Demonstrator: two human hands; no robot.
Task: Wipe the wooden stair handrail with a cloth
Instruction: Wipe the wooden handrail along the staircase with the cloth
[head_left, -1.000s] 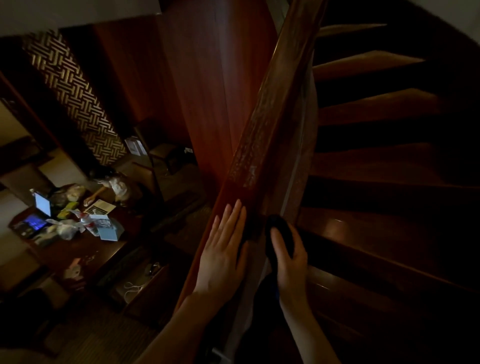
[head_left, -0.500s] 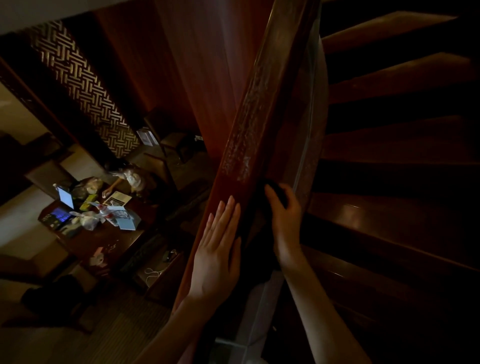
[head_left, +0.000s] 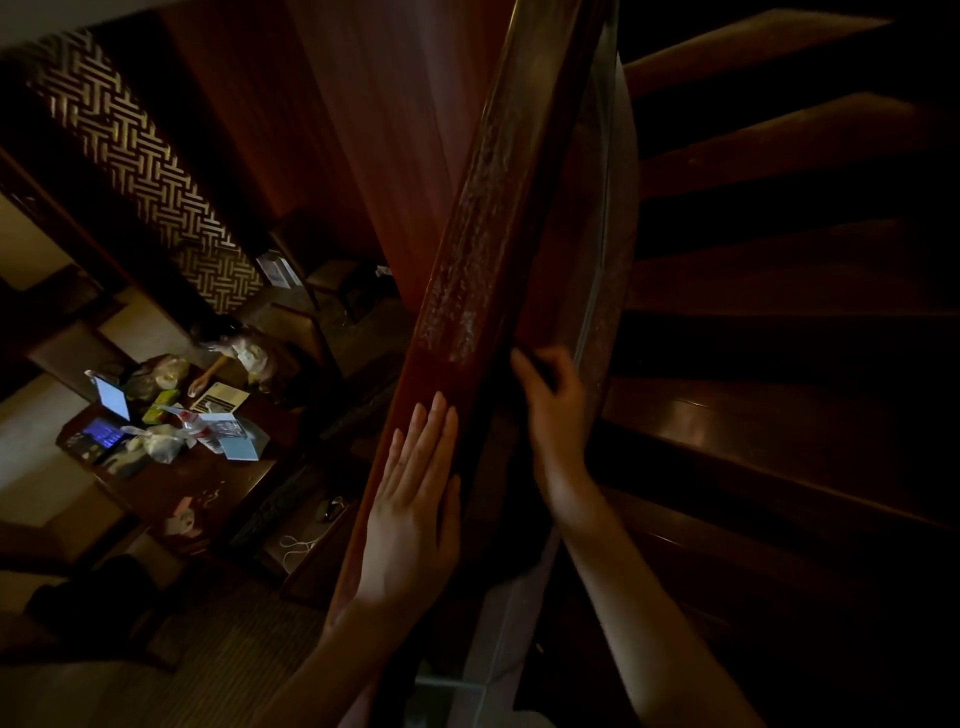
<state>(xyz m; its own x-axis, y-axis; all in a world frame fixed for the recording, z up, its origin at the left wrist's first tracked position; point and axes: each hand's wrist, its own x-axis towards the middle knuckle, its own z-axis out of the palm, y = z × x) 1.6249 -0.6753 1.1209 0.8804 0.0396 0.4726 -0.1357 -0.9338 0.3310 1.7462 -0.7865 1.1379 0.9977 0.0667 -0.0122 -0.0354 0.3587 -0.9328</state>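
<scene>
The reddish wooden handrail (head_left: 483, 218) slopes from the lower middle up to the top of the view; its top is dusty further up and looks darker near my hands. My left hand (head_left: 415, 499) lies flat on the rail's top with straight fingers. My right hand (head_left: 553, 410) grips a dark cloth (head_left: 540, 371) against the rail's right side, just above the left hand. Most of the cloth is hidden under the fingers and in shadow.
Dark wooden stair treads (head_left: 779, 405) climb on the right behind a glass balustrade panel (head_left: 608, 208). Far below on the left stands a cluttered table (head_left: 171, 431) with a lit screen, bags and papers. A lattice-patterned screen (head_left: 140, 161) stands beyond it.
Both hands have slid up the handrail, the right hand carrying the cloth along the rail's right side. The view has shifted up the stairs with them.
</scene>
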